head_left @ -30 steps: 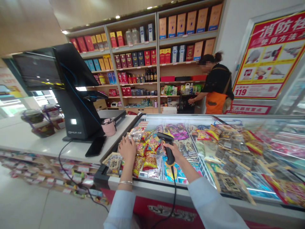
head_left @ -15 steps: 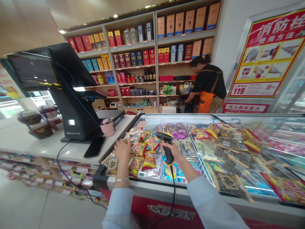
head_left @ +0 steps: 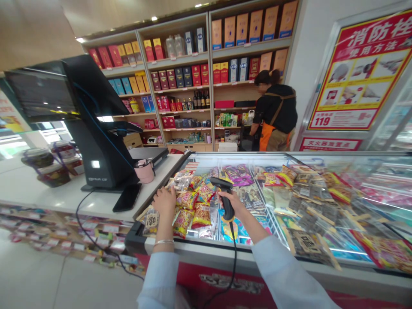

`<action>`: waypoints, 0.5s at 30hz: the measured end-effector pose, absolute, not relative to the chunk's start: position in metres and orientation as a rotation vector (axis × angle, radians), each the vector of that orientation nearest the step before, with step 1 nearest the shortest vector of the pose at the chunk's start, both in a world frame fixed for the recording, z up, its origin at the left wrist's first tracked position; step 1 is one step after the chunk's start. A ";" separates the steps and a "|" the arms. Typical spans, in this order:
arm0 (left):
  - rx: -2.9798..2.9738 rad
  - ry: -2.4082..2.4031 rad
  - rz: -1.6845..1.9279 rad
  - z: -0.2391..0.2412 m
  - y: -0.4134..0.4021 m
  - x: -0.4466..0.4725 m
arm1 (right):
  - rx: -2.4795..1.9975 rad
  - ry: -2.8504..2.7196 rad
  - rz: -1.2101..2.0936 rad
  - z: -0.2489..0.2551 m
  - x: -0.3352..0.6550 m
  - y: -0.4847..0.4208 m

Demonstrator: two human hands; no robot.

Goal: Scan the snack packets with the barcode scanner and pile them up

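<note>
My right hand (head_left: pixel 234 203) is closed round the handle of a black barcode scanner (head_left: pixel 224 194) with a yellow ring; its cable hangs down over the freezer's front. The scanner's head points left at a heap of snack packets (head_left: pixel 193 206) lying on the glass lid of a chest freezer (head_left: pixel 206 249). My left hand (head_left: pixel 164 201) rests on the left side of that heap, fingers curled over a packet, which one I cannot make out. A silver bangle sits on that wrist.
A black till terminal (head_left: pixel 96 141), a phone (head_left: pixel 127 197) and a pink cup (head_left: pixel 144 170) stand on the white counter (head_left: pixel 58 197) at left, with jars (head_left: pixel 48 165) beyond. More packets cover the freezer lid (head_left: pixel 309 201). A person in an orange apron (head_left: pixel 275 116) stands at the back shelves.
My left hand has slid a little to the left and nearer across the packets. The scanner has stayed roughly where it was. The person at the shelves has stepped left.
</note>
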State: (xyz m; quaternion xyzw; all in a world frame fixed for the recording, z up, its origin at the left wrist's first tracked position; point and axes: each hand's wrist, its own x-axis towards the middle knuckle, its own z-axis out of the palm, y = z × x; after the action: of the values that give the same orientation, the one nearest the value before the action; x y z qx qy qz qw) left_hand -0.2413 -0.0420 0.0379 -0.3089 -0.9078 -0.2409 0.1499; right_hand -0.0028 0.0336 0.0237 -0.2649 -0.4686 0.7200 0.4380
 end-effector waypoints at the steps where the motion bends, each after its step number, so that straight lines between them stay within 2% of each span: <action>1: -0.891 -2.601 -0.699 0.038 -0.043 -0.241 | -0.662 -1.157 1.798 0.022 -0.003 0.035; 7: -0.946 -2.474 -0.744 0.050 -0.050 -0.242 | -0.643 -1.078 1.825 0.024 -0.004 0.039; 15: -1.038 -2.424 -0.846 0.081 -0.049 -0.211 | -0.539 -1.131 1.736 0.062 0.041 0.016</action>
State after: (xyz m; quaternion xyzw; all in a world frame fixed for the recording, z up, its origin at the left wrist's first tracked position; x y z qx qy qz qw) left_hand -0.2114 -0.0494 0.0812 -0.3685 -0.8601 -0.3003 0.1851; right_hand 0.0411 0.0157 0.0617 -0.2208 -0.4635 0.7114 0.4798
